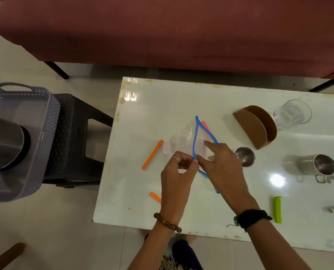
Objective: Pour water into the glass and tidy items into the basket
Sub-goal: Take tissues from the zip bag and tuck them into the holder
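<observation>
Above the glossy white table (146,106), the left hand (176,173) pinched a crinkly clear zip bag's (183,141) blue rim while the right hand's (223,164) spread fingers reached inside.

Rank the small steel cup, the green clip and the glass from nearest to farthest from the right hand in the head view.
From the right hand:
1. small steel cup, just to its right, almost touching.
2. green clip, near the table's front edge, to the right.
3. glass, at the far right, behind the brown holder.
</observation>
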A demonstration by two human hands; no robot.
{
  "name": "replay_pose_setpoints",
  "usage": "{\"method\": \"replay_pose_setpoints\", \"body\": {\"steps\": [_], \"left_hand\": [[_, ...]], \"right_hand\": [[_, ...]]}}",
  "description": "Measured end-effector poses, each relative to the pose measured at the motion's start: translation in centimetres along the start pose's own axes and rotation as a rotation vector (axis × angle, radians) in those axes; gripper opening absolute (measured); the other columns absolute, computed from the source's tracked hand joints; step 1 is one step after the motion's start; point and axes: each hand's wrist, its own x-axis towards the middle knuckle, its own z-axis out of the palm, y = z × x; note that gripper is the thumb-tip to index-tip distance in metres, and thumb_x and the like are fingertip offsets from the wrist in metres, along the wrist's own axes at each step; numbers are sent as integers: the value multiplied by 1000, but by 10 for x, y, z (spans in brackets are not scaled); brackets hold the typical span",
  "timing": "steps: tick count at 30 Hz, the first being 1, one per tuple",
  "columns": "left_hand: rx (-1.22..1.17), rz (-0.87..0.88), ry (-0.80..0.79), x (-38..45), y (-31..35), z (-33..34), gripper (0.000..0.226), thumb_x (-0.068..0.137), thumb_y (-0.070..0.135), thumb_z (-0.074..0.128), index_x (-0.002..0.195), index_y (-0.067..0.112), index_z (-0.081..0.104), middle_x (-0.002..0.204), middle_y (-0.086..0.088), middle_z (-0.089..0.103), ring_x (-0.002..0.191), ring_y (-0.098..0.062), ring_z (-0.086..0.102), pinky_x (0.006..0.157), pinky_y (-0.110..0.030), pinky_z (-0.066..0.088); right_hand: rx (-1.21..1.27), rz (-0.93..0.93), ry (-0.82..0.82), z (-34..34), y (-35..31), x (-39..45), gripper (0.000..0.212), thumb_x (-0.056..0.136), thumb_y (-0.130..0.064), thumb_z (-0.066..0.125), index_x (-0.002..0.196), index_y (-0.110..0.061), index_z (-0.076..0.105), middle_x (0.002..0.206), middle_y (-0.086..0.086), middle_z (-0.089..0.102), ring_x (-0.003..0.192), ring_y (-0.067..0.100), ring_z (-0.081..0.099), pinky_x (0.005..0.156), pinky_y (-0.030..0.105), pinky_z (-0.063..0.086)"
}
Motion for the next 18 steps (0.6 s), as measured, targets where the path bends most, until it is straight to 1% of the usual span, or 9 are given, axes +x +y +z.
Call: {"method": "replay_pose_setpoints", "body": {"steps": [3, 6, 7, 9, 11, 12, 14, 16, 18], "left_hand": [[-4, 20, -52, 2, -5, 0, 9, 86, 12, 59, 81, 17, 63, 79, 8, 65, 77, 1, 58, 79, -33, 53], [-165, -100, 74, 13, -21, -9, 7, 89, 17, 56, 88, 17, 63, 94, 0, 67, 91, -8, 60, 79, -29, 48], [-234, -161, 122, 17, -29, -14, 8, 90, 17, 54, 91, 17, 62, 97, -1, 65, 94, -11, 59, 79, -27, 47], [-313, -305, 193, 28, -48, -24, 10, 92, 20, 50, 98, 18, 58, 108, 0, 60, 108, -16, 54, 84, -27, 44], [-324, -475, 204, 38, -67, -30, 27, 94, 31, 46, 114, 14, 54, 126, -5, 52, 124, -20, 44, 96, -33, 37], [-331, -567, 171, 42, -75, -31, 40, 93, 39, 43, 122, 13, 51, 133, -8, 48, 128, -21, 40, 102, -37, 34], [-373, -727, 23, 50, -83, -33, 53, 90, 54, 39, 123, 15, 50, 133, -8, 49, 129, -24, 41, 108, -43, 30], [-454, -748, -164, 56, -87, -35, 53, 86, 61, 39, 117, 22, 57, 125, -1, 58, 122, -22, 50, 106, -49, 36], [-520, -671, -216, 62, -89, -36, 40, 87, 55, 44, 111, 27, 62, 114, 4, 67, 113, -19, 57, 97, -49, 45]], "right_hand": [[-38, 60, -52, 4, -1, 11, 27, 85, -13, 58, 110, -3, 62, 105, 18, 68, 89, 32, 62, 68, 25, 39], [-24, 80, -81, 5, 5, 19, 17, 86, -1, 52, 94, -1, 67, 92, 16, 72, 78, 29, 63, 62, 22, 40], [98, 113, -103, 4, 6, 20, 18, 86, 1, 49, 87, -1, 68, 85, 15, 72, 74, 28, 63, 63, 24, 44], [570, 277, -161, -2, 8, 19, 24, 88, 1, 44, 75, -5, 63, 67, 10, 70, 65, 25, 64, 63, 30, 53], [1062, 441, -253, -8, 11, 17, 21, 89, -6, 45, 73, -8, 59, 54, 5, 69, 56, 19, 67, 51, 24, 53], [1210, 440, -298, -11, 15, 16, 12, 85, -14, 56, 75, -9, 59, 54, 5, 69, 53, 16, 68, 48, 21, 53], [1385, 412, -383, -17, 23, 13, 30, 58, -24, 82, 75, -8, 63, 58, 7, 71, 54, 18, 69, 46, 21, 54], [1373, 372, -399, -18, 32, 11, 25, 59, -16, 79, 78, -8, 65, 63, 4, 72, 64, 22, 70, 49, 23, 56], [1317, 377, -359, -16, 43, 11, 22, 63, -19, 63, 82, -8, 62, 61, 1, 72, 61, 16, 71, 50, 24, 57]]}}
